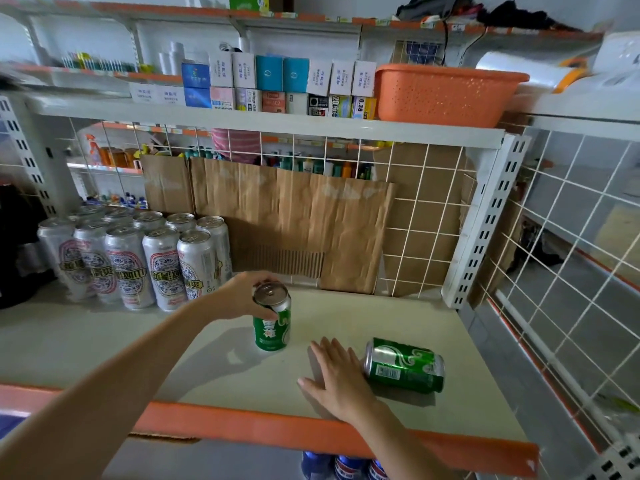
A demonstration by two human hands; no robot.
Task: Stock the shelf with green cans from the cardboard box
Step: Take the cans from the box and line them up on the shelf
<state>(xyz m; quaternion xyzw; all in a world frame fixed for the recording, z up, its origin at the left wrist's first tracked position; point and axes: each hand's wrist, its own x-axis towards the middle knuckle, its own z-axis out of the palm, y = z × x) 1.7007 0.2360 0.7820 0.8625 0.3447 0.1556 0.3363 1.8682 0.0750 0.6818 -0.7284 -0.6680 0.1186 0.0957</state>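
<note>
An upright green can (272,327) stands on the pale shelf board (363,313), and my left hand (242,295) grips its top rim from the left. A second green can (405,366) lies on its side to the right, silver top facing left. My right hand (337,375) lies flat on the shelf with straight fingers, its edge against the lying can's top end. A strip of cardboard (162,437) shows below the orange shelf lip; the box itself is hidden.
Several tall silver cans (138,258) stand in rows at the back left. Brown cardboard sheets (294,216) lean on the wire grid back wall. An orange basket (443,93) and small boxes sit on the shelf above. Blue cans (346,467) show below.
</note>
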